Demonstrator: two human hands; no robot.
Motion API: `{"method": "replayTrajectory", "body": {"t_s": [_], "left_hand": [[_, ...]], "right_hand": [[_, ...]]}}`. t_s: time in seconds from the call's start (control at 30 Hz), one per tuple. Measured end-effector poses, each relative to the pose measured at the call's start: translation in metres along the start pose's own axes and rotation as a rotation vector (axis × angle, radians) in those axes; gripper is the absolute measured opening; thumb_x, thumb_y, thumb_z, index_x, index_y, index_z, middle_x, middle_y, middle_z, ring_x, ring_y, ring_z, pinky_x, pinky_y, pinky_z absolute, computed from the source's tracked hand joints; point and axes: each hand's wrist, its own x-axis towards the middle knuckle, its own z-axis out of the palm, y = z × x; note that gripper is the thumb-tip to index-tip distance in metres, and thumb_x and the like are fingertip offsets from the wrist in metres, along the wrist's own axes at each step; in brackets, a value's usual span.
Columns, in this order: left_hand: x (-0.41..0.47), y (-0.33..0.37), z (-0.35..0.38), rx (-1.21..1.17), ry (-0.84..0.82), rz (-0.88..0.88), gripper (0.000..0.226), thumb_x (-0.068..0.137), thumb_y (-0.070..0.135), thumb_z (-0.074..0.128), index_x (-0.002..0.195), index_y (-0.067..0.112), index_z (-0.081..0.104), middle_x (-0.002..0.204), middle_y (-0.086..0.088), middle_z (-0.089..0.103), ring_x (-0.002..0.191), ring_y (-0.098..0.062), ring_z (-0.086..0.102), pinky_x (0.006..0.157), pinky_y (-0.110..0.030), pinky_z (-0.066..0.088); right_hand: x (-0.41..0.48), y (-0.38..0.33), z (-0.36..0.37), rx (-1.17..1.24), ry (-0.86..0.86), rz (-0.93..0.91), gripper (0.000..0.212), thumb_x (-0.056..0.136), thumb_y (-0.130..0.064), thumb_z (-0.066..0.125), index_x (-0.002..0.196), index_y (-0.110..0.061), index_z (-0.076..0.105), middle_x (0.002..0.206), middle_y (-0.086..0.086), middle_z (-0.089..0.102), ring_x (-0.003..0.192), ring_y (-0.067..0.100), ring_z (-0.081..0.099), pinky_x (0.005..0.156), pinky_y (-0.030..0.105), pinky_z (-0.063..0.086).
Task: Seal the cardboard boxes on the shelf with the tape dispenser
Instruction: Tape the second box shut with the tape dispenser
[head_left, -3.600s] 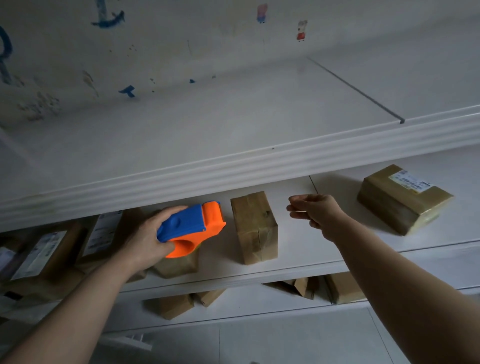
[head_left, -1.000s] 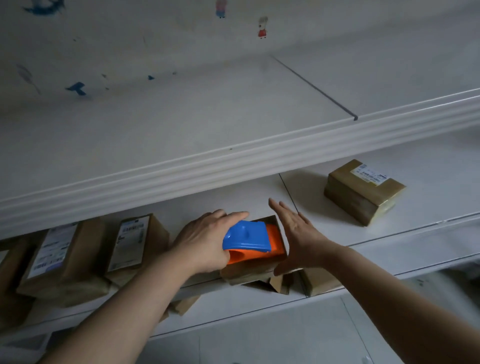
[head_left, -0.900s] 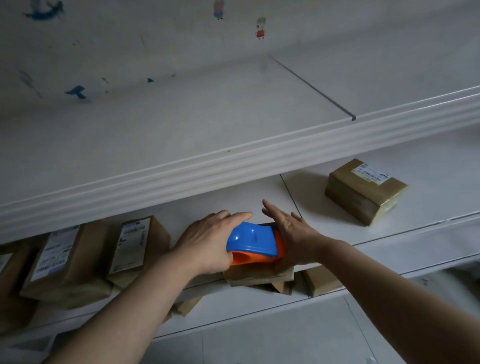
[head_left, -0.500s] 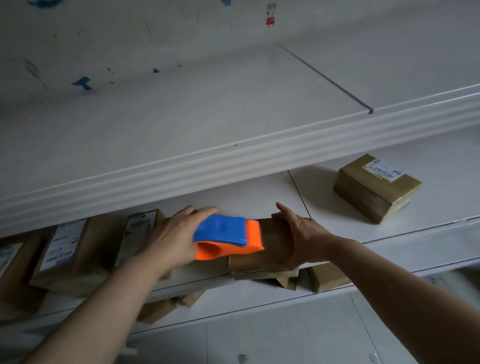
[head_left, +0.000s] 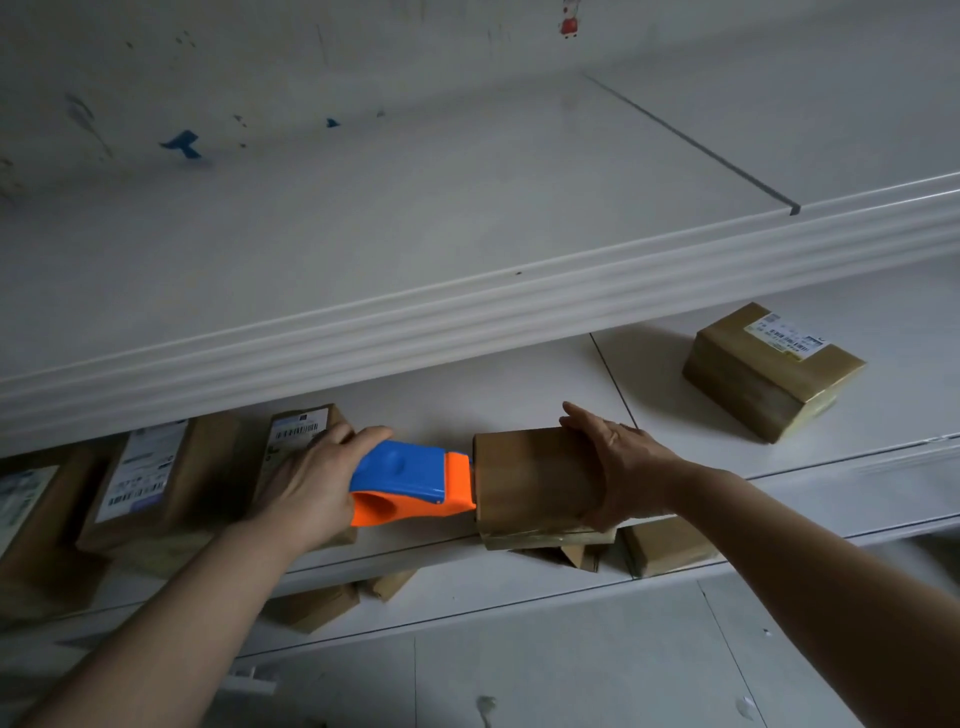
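Left hand: our left hand (head_left: 311, 483) is wrapped round the blue-and-orange tape dispenser (head_left: 410, 478), with its orange nose touching the left end of the cardboard box (head_left: 530, 475).
Right hand: our right hand (head_left: 618, 467) lies against the box's right end with the fingers mostly straight. It's bracing the box, not clenching it.
Where the box is: right between our two hands, at the front edge of the shelf (head_left: 441, 405), overhanging it a bit.
How it'll handle: we reckon it's light and fairly stiff, with a glossy taped skin, so it'll probably slide if we push the dispenser without backing it up.
Where to hold: keep the palm on the end opposite the dispenser and the fingers clear of the tape path. Hold the dispenser by its blue body.
Labels: the parcel (head_left: 769, 369) well beyond our right hand has a white label with a barcode. Two more labelled boxes (head_left: 145, 478) sit just past our left hand. The print's too small to read, and there's no brand showing on the dispenser.
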Motion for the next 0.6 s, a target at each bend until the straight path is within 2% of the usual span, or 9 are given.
{"method": "replayTrajectory", "body": {"t_s": [0.07, 0.13, 0.2, 0.3, 0.37, 0.43, 0.53, 0.6], "left_hand": [[0.0, 0.001, 0.002, -0.019, 0.0, -0.015, 0.083, 0.073, -0.003, 0.055, 0.14, 0.041, 0.031, 0.123, 0.005, 0.042, 0.111, -0.024, 0.053, 0.088, -0.042, 0.05], [0.0, 0.001, 0.002, -0.022, 0.007, -0.021, 0.083, 0.074, -0.004, 0.053, 0.14, 0.041, 0.032, 0.123, 0.005, 0.042, 0.113, -0.023, 0.051, 0.09, -0.04, 0.048], [0.001, 0.003, 0.002, -0.024, 0.015, -0.022, 0.081, 0.075, -0.004, 0.053, 0.141, 0.039, 0.033, 0.125, 0.004, 0.043, 0.115, -0.022, 0.05, 0.091, -0.038, 0.046], [0.0, 0.008, 0.004, -0.034, 0.027, -0.031, 0.078, 0.076, -0.005, 0.054, 0.14, 0.035, 0.036, 0.124, 0.002, 0.045, 0.116, -0.022, 0.049, 0.088, -0.035, 0.045], [0.0, 0.007, 0.006, -0.055, 0.032, -0.032, 0.077, 0.075, -0.006, 0.054, 0.139, 0.034, 0.038, 0.122, 0.001, 0.046, 0.113, -0.023, 0.049, 0.088, -0.037, 0.046], [0.001, 0.006, 0.01, -0.066, 0.041, -0.034, 0.078, 0.073, -0.007, 0.055, 0.137, 0.035, 0.04, 0.117, 0.001, 0.046, 0.109, -0.024, 0.051, 0.087, -0.039, 0.047], [0.002, 0.004, 0.016, -0.08, 0.057, -0.041, 0.08, 0.071, -0.007, 0.058, 0.136, 0.036, 0.04, 0.113, 0.001, 0.047, 0.107, -0.025, 0.052, 0.086, -0.041, 0.048], [0.001, 0.003, 0.018, -0.091, 0.053, -0.047, 0.079, 0.074, -0.007, 0.058, 0.137, 0.036, 0.039, 0.114, 0.001, 0.046, 0.108, -0.025, 0.051, 0.088, -0.041, 0.048]], "right_hand": [[-0.003, -0.009, 0.003, -0.163, -0.029, -0.042, 0.133, 0.059, -0.057, 0.078, 0.15, -0.026, -0.014, 0.16, -0.001, -0.013, 0.147, 0.019, -0.012, 0.119, 0.042, -0.005], [-0.004, -0.024, 0.015, -0.305, 0.022, -0.137, 0.133, 0.06, -0.067, 0.072, 0.15, -0.024, -0.016, 0.151, 0.001, -0.031, 0.141, 0.022, -0.029, 0.114, 0.045, -0.016], [-0.002, -0.035, 0.027, -0.367, 0.06, -0.236, 0.13, 0.061, -0.077, 0.064, 0.151, -0.026, -0.015, 0.153, 0.001, -0.03, 0.14, 0.023, -0.031, 0.115, 0.048, -0.016], [0.0, -0.037, 0.033, -0.407, 0.06, -0.257, 0.127, 0.063, -0.077, 0.062, 0.151, -0.026, -0.015, 0.156, -0.002, -0.024, 0.141, 0.021, -0.028, 0.117, 0.048, -0.012], [0.0, -0.042, 0.035, -0.425, 0.116, -0.287, 0.123, 0.064, -0.077, 0.061, 0.152, -0.024, -0.008, 0.158, -0.001, -0.015, 0.145, 0.023, -0.019, 0.116, 0.047, -0.01], [0.0, -0.051, 0.04, -0.459, 0.087, -0.33, 0.118, 0.066, -0.076, 0.058, 0.153, -0.024, -0.002, 0.16, 0.0, -0.007, 0.147, 0.025, -0.009, 0.114, 0.048, -0.008], [0.002, -0.054, 0.046, -0.456, 0.051, -0.347, 0.112, 0.072, -0.072, 0.057, 0.151, -0.028, -0.008, 0.159, -0.003, -0.013, 0.145, 0.021, -0.016, 0.114, 0.047, -0.01], [0.004, -0.058, 0.038, -0.383, 0.068, -0.305, 0.106, 0.073, -0.067, 0.061, 0.153, -0.03, 0.001, 0.161, -0.005, -0.008, 0.146, 0.016, -0.014, 0.118, 0.048, -0.004]]}}
